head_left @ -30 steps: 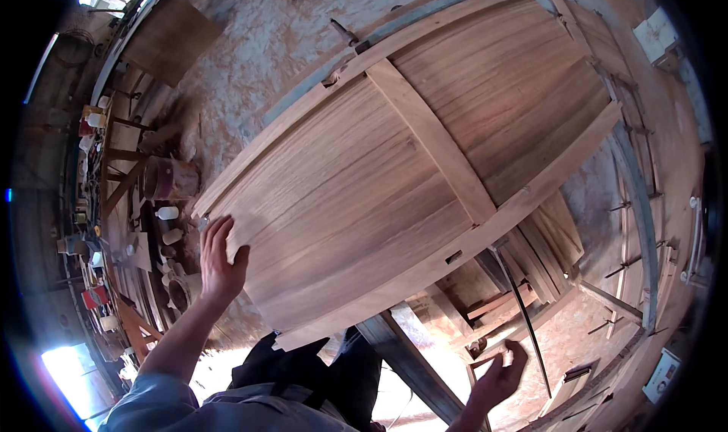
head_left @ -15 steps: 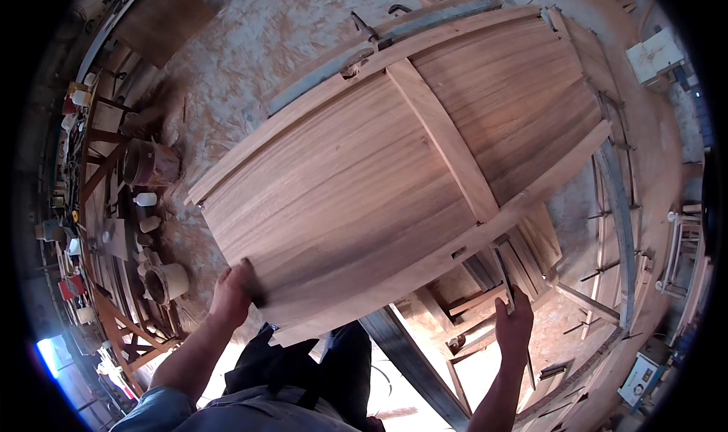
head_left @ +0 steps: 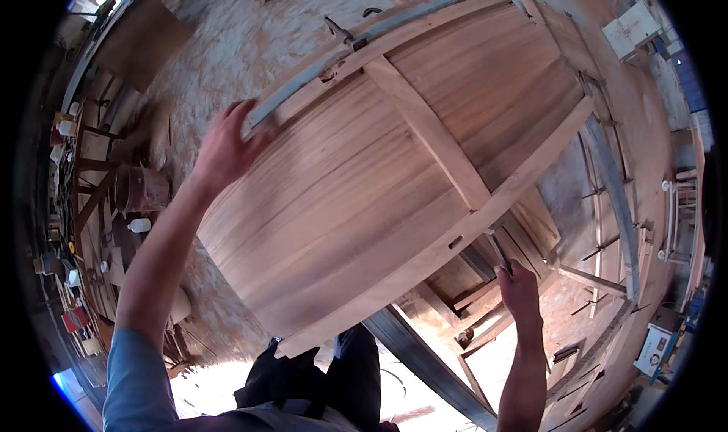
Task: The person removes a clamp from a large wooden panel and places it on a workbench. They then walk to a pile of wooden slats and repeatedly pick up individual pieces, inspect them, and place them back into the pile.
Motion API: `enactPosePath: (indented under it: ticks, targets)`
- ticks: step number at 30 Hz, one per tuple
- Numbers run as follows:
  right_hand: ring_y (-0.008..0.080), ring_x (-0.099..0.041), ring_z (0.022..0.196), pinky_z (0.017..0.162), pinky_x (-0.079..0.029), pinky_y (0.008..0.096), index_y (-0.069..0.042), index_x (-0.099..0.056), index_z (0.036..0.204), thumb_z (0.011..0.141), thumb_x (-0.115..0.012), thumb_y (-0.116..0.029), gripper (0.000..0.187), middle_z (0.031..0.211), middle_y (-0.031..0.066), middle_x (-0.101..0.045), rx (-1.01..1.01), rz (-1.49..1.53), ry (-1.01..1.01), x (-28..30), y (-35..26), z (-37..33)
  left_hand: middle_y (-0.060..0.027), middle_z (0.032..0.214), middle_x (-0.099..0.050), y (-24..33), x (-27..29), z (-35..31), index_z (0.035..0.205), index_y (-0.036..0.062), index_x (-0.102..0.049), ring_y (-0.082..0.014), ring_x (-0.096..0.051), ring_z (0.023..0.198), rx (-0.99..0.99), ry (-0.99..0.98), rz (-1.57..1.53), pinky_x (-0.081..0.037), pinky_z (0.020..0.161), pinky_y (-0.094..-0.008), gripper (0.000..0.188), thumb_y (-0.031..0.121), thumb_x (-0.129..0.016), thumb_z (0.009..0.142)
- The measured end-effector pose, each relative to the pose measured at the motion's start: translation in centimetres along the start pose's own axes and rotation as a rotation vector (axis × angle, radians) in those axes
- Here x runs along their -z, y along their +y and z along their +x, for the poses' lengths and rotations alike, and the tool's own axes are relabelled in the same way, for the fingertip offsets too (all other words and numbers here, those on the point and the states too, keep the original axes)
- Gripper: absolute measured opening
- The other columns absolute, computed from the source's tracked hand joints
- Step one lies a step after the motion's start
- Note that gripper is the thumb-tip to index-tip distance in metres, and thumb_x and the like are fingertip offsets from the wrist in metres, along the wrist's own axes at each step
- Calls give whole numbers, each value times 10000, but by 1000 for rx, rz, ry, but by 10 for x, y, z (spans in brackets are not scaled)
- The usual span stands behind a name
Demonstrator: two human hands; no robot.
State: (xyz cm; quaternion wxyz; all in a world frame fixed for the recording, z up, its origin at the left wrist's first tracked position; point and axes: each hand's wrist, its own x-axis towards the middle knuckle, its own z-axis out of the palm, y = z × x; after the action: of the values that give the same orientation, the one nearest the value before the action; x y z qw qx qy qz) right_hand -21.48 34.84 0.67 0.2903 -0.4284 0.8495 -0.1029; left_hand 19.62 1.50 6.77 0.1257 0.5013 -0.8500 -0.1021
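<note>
A large wooden panel (head_left: 334, 197) with long rails and a crosspiece (head_left: 432, 136) lies slanted in front of me. My left hand (head_left: 227, 148) is over its far rail (head_left: 303, 98), towards the left end; thumb and fingers are apart, slightly blurred, and whether they touch the wood I cannot tell. Below the near rail (head_left: 425, 258), my right hand (head_left: 520, 289) is closed around a thin dark metal bar (head_left: 497, 250), whose upper end reaches up to the panel's near edge. A clamp (head_left: 343, 34) sits on the far rail beside a grey-blue beam (head_left: 303, 76).
Under the panel runs a dark metal beam (head_left: 425, 364). Loose boards (head_left: 531, 231) lie below it at the right, near a long grey bar (head_left: 614, 197). Buckets (head_left: 144, 189) and a white bottle (head_left: 139, 225) stand at the left. A white box (head_left: 631, 29) is at the far right.
My left hand has left the panel's near left corner and moved up and away to the far rail. My right hand stays on the metal bar, slightly higher. The view has shifted a little.
</note>
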Motion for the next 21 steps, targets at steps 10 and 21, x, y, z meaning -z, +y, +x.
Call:
enactPosePath:
  ticks: [10,21]
  targets:
    - [318,-649,629,575,-475,403,-19,-628,839,884,-609,-224,211,655,167,-626,-100,118,-13,-10,9,2,-18,807,-558,12,-35,84,939,-32,-625,-144,-488,778,298,-548,-384,-405,687,-319,563,484,-756,753]
    - [362,-640,704,623,-510,438,-79,-653,810,860,-614,-366,294,722,162,-647,-61,-109,107,5,2,-12,-61,790,-587,16,-33,80,884,-62,-639,-171,-534,747,307,-584,-350,-436,671,-330,622,521,-723,686]
